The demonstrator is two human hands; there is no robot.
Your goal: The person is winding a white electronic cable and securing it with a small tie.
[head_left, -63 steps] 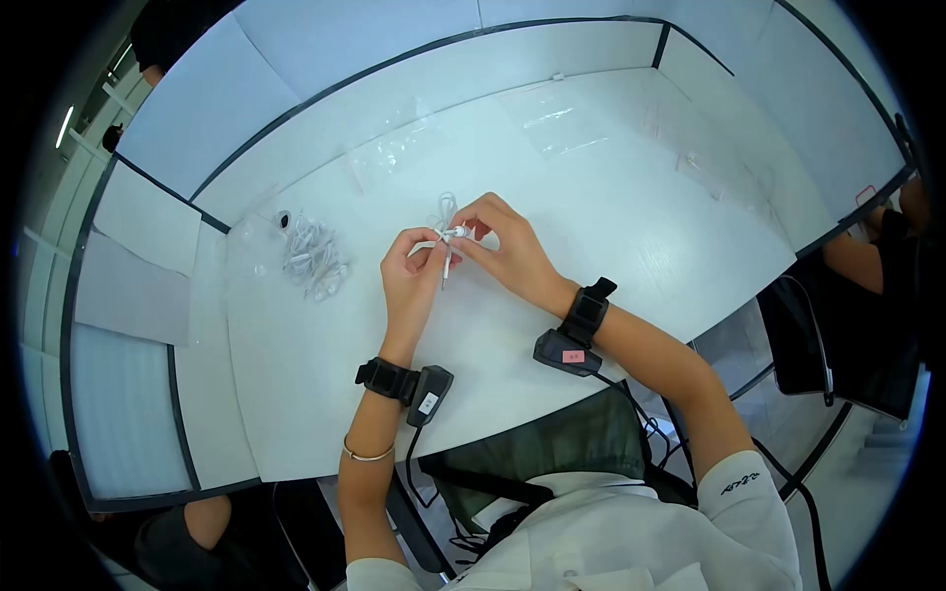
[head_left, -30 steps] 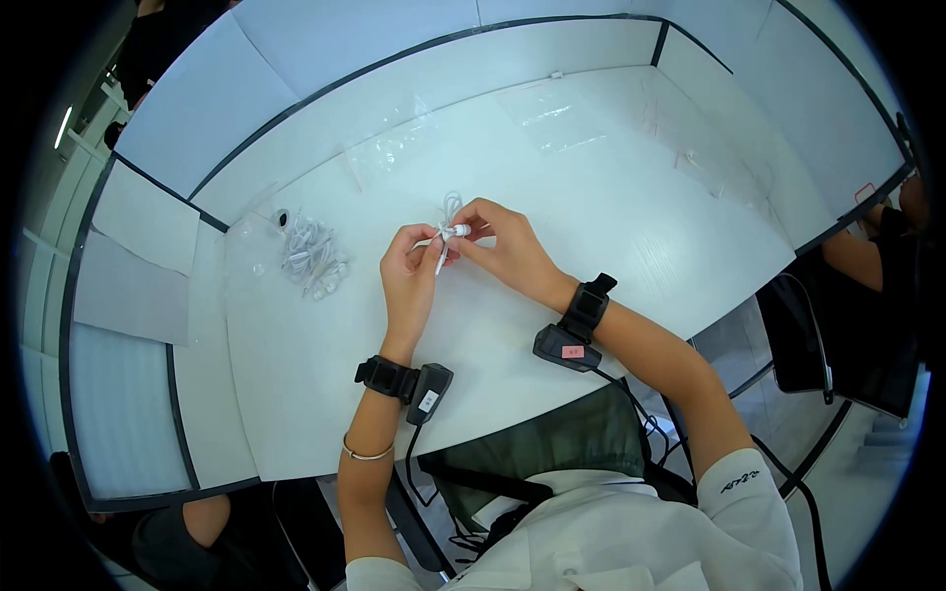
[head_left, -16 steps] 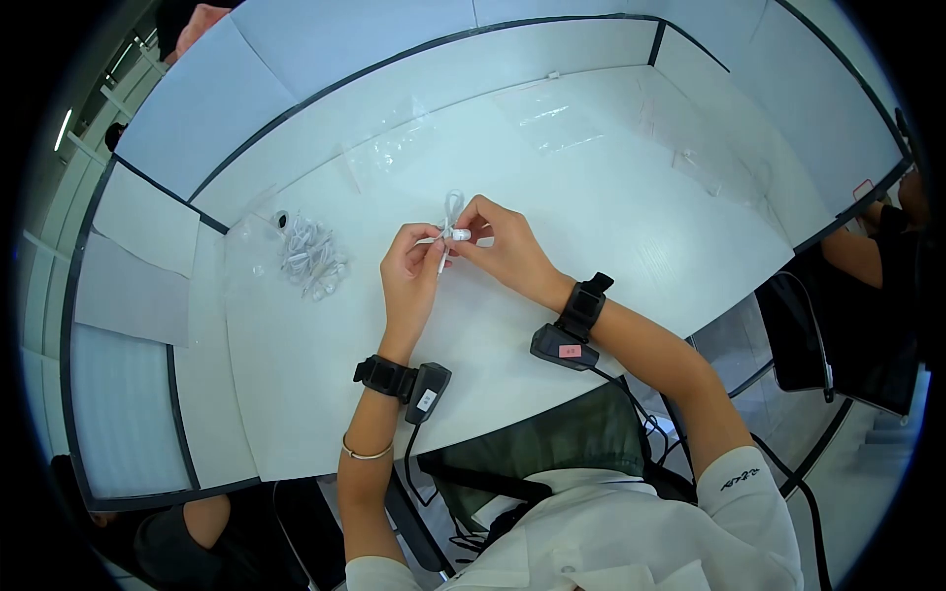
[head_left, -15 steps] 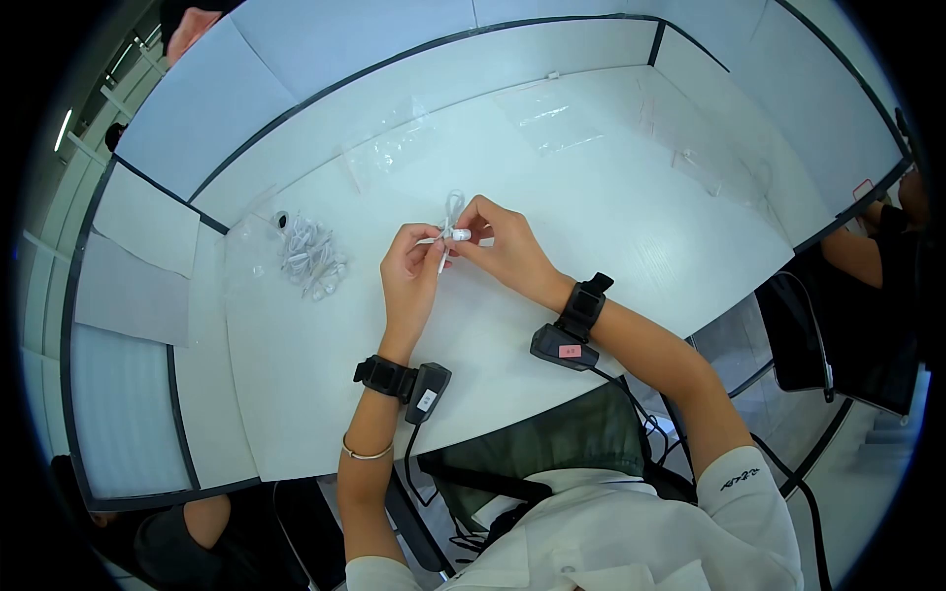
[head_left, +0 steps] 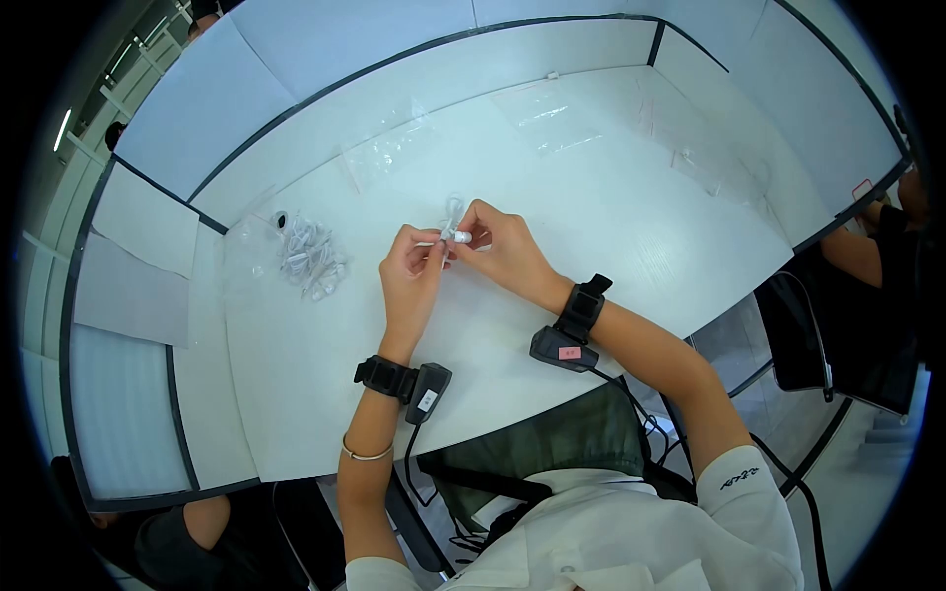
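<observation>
Over the middle of the table, a small bundled white cable (head_left: pixel 454 208) is held between my two hands, its loop pointing away from me. My left hand (head_left: pixel 410 258) pinches it from the left with thumb and forefinger. From the right, the thumb and fingers of my right hand (head_left: pixel 506 246) close on it around a short white plug-like end (head_left: pixel 461 236). The fingertips of both hands nearly meet and cover the middle of the bundle. Each wrist wears a black strap with a boxy black device.
A heap of white cables (head_left: pixel 310 258) lies at the left, beside a small roll with a dark centre (head_left: pixel 280 220). Clear plastic bags (head_left: pixel 557 120) lie toward the back and right. Low white partitions (head_left: pixel 552 49) enclose the table (head_left: pixel 631 266). Other people sit beyond both sides.
Both hands stay almost in place, with slight finger movement at the cable. The strand hanging below the fingertips shows less now. A person's hand beyond the far-left partition has shifted.
</observation>
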